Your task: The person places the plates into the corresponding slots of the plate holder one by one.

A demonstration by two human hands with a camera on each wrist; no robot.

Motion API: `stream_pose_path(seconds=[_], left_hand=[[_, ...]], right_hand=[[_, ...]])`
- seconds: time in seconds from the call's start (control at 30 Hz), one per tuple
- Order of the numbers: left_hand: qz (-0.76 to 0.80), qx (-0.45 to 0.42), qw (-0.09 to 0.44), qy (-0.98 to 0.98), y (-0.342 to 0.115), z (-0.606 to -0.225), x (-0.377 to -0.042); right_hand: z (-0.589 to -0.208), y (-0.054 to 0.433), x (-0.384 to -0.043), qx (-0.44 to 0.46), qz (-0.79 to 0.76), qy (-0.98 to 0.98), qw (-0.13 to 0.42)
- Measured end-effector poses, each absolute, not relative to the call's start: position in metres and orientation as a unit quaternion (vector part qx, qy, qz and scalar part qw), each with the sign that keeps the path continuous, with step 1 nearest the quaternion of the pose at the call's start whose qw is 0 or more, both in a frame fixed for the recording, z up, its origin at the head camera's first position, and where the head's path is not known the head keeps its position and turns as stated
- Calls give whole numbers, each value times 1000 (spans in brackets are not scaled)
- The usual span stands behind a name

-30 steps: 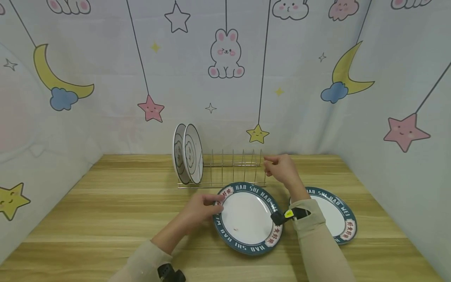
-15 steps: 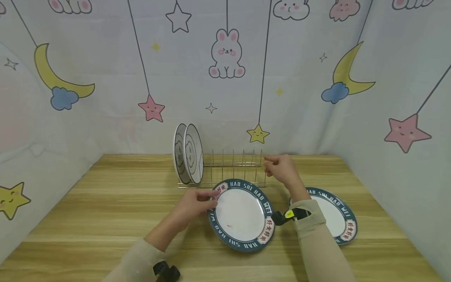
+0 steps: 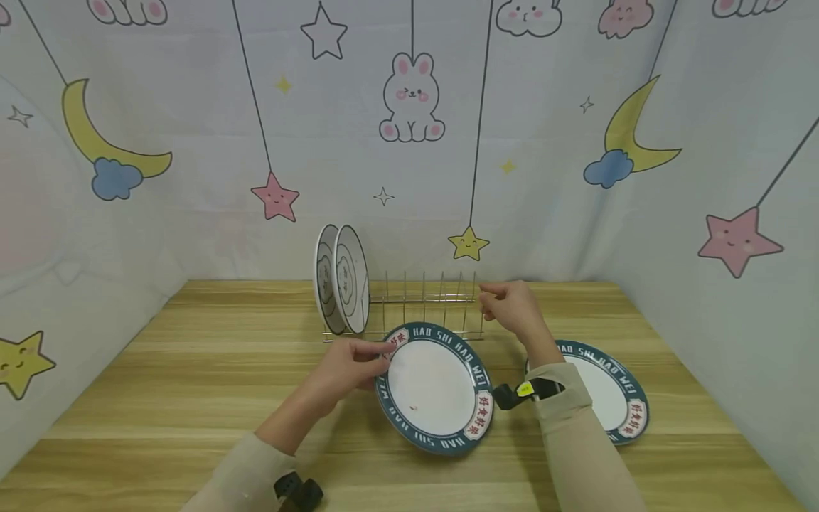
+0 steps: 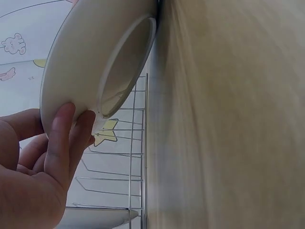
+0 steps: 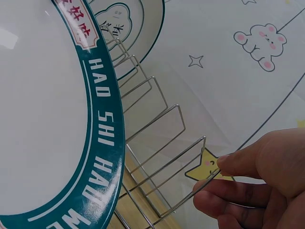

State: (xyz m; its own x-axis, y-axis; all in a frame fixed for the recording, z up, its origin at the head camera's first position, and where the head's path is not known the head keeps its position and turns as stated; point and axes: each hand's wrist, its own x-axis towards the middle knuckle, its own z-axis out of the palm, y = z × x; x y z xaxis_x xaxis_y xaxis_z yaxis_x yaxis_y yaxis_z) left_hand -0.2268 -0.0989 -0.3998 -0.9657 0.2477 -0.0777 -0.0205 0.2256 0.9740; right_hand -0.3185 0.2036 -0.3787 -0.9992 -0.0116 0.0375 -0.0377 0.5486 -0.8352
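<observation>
My left hand [image 3: 348, 370] grips the left rim of a white plate [image 3: 431, 387] with a teal lettered border. In the left wrist view my fingers press on the plate's pale underside [image 4: 81, 62], and the plate is tilted above the table. My right hand [image 3: 512, 309] pinches the end wire of a metal dish rack [image 3: 424, 299] between thumb and forefinger, as the right wrist view shows too. Two white plates [image 3: 350, 277] stand upright in the rack's left slots. A second teal-rimmed plate [image 3: 617, 384] lies on the table, partly hidden behind my right forearm.
The rack stands near the back of the wooden table [image 3: 192, 384]. A white cloth [image 3: 544, 227] printed with stars, moons and rabbits hangs behind and along both sides. Bare wire slots [image 5: 167, 143] fill the rack's right part.
My left hand has moved the teal-rimmed plate left and slightly up toward the rack, and the plate has turned a little. My right hand has stayed at the rack's end.
</observation>
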Motion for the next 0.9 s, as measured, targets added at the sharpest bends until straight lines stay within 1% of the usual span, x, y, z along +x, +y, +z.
stream_pose_path(seconds=[0.17,0.53,0.9], left_hand=[[627,83,105,767,-103,-396,-227],[613,54,89,783,-111,-385,-225],[598,68,41,798,-130,-362,-220]], right_hand=[[-378,203,-318,15,472,-881,17],[-381,204,-318,18,474,-880,20],[-380,203,-319,15,479,-877,16]])
